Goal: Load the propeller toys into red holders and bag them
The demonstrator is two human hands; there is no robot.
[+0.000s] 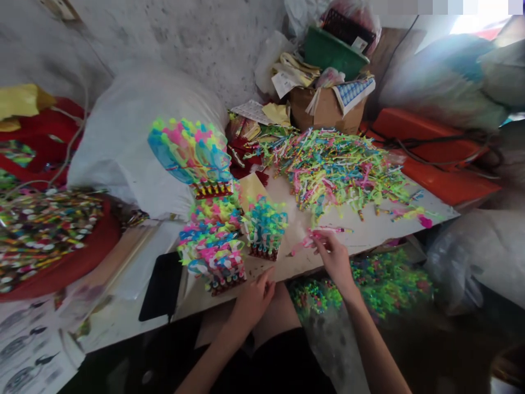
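Observation:
My right hand [334, 256] is over the front of the table, its fingers closed on a pink plastic piece [305, 241] with thin parts spreading to both sides. My left hand [258, 294] is at the table's front edge, fingers loosely bent and apart, with nothing visible in them. Just beyond it stands a block of blue-green plastic pieces [266, 221] in a dark red base. To the left are a block of mixed-colour pieces [215, 251] and a taller fanned bundle [192, 148]. A loose heap of colourful thin pieces [340, 169] covers the table's far side.
A black phone [161, 287] lies on the left. Beyond it is a red basin [102, 246] full of small striped pieces. A large white sack [139, 137] leans on the wall. A cardboard box [328, 109] stands behind the heap. More green pieces [389, 284] lie below the table's right side.

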